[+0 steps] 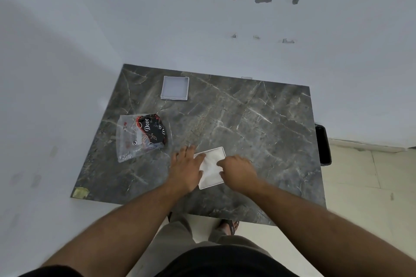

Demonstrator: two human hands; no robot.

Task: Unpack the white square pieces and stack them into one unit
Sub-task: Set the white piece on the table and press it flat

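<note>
A white square piece (211,167) lies flat near the front of the dark marble table (258,132). My left hand (185,165) rests on its left edge with fingers spread over it. My right hand (238,172) covers its right edge, fingers curled onto the piece. A second white square piece (175,87), shaped like a shallow tray, sits alone at the back left of the table. A clear plastic bag (139,137) with a dark "Dove" wrapper inside lies at the left, just beyond my left hand.
The table stands against a pale wall at the back and left. A black bin (323,145) sits by the table's right edge on the tiled floor. My feet (229,226) show below the front edge.
</note>
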